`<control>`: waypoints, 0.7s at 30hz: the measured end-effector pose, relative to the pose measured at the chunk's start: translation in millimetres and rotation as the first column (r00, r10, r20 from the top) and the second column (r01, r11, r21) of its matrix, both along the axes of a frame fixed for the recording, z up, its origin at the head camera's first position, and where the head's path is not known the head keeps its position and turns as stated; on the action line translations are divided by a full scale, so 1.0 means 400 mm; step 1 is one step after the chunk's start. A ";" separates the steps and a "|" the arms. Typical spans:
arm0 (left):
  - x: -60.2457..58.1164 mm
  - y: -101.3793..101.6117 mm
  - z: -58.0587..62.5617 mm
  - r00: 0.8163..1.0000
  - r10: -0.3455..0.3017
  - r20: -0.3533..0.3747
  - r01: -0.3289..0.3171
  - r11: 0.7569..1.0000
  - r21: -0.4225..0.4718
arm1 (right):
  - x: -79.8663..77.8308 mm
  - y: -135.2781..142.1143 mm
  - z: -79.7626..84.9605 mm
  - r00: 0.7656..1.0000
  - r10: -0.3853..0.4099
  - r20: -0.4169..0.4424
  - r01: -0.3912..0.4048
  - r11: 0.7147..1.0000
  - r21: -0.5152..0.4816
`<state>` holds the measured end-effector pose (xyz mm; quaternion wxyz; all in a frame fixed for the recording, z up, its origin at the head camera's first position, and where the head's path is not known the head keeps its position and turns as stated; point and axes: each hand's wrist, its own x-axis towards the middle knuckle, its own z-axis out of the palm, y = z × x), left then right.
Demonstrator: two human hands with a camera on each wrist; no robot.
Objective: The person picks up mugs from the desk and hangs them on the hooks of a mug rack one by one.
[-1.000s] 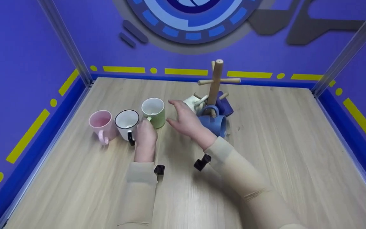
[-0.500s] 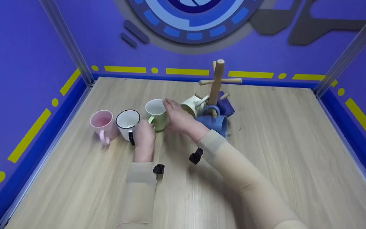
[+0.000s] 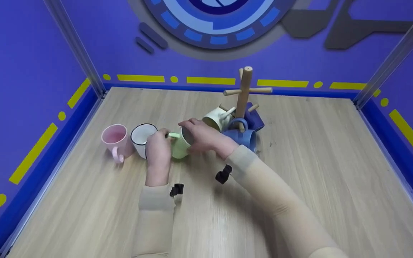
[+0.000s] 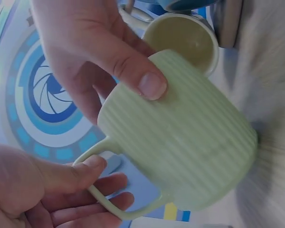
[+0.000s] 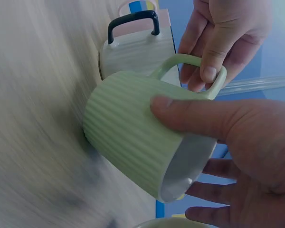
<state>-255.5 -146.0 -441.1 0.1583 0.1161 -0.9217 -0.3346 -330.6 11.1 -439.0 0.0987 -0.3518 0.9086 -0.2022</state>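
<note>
A ribbed light green mug (image 4: pixel 180 128) is tilted between my two hands, its mouth turned toward the right hand. My left hand (image 3: pixel 158 148) pinches its handle (image 5: pixel 183 59) between thumb and fingers. At the rim, my right hand (image 3: pixel 206 136) grips the mug, thumb on the outer wall and fingers at the mouth side, as the right wrist view shows. Just left of the left hand stands a white mug (image 3: pixel 142 138) with a black rim; the hand covers its black handle in the head view. A pink mug (image 3: pixel 115 138) stands further left.
A wooden mug rack (image 3: pixel 244 93) stands behind the right hand. Low on it are a cream mug (image 3: pixel 215 118), a blue mug (image 3: pixel 242 139) and a dark purple mug (image 3: pixel 255 118). Bare upper pegs stick out sideways. Blue panels (image 3: pixel 16 71) enclose the wooden table (image 3: pixel 317 161).
The right hand has moved left from near the rack and taken hold of the green mug's rim. The green mug, upright before, now tips toward the right, its handle raised by the left hand.
</note>
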 end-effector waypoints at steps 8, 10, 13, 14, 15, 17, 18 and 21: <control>0.022 0.021 0.036 0.969 0.012 -0.248 0.003 0.998 0.060 | 0.036 0.048 -0.007 0.998 -0.066 -0.017 0.059 0.967 -0.250; 0.027 0.028 0.044 0.940 0.006 -0.341 0.025 0.996 0.086 | 0.050 0.058 -0.006 0.995 -0.095 0.002 0.091 0.942 -0.324; 0.035 0.035 0.056 0.897 0.022 -0.441 0.048 0.988 0.146 | 0.069 0.073 -0.002 0.989 -0.143 0.038 0.146 0.895 -0.422; 0.036 0.037 0.060 0.887 0.034 -0.460 0.055 0.982 0.179 | 0.076 0.079 0.001 0.986 -0.161 0.052 0.167 0.877 -0.450; 0.038 0.038 0.063 0.882 0.050 -0.468 0.058 0.975 0.213 | 0.083 0.084 0.004 0.982 -0.178 0.063 0.186 0.862 -0.472; 0.039 0.039 0.067 0.884 0.081 -0.461 0.056 0.960 0.276 | 0.098 0.096 0.015 0.975 -0.211 0.075 0.219 0.831 -0.511; 0.040 0.039 0.068 0.889 0.093 -0.448 0.055 0.951 0.305 | 0.105 0.102 0.021 0.971 -0.228 0.079 0.234 0.818 -0.525; 0.043 0.040 0.072 0.906 0.089 -0.414 0.073 0.931 0.358 | 0.127 0.124 0.043 0.960 -0.267 0.090 0.269 0.775 -0.572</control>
